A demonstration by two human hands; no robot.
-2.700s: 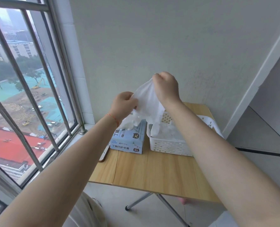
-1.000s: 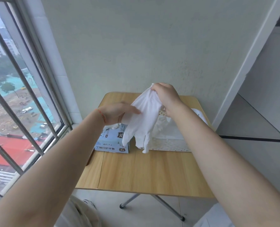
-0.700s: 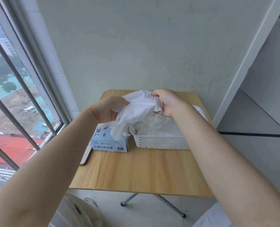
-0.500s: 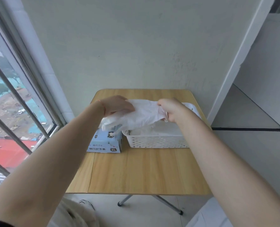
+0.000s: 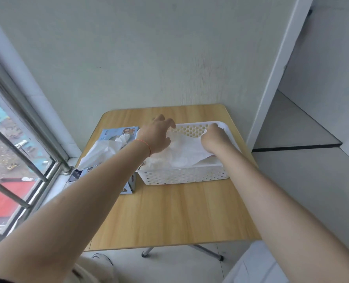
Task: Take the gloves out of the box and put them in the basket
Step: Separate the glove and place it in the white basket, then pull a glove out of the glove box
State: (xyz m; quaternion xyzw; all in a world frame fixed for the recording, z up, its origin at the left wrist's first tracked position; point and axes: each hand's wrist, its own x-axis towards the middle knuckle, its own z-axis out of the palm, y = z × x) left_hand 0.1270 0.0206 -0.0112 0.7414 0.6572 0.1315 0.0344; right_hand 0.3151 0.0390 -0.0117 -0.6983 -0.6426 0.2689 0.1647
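While the right hand (image 5: 214,137) pinches one end of the white glove (image 5: 186,152) and the left hand (image 5: 158,132), fingers spread loosely, presses the other, it lies lengthwise between them atop the basket (image 5: 181,175), box (image 5: 116,139) just left.

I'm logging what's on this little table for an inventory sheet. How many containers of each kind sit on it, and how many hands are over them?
Glove box, blue: 1
White perforated basket: 1
Hands: 2, left hand and right hand, both over the basket
Total: 4
White gloves lie heaped in the basket, and one hangs from the box; they cannot be counted singly.
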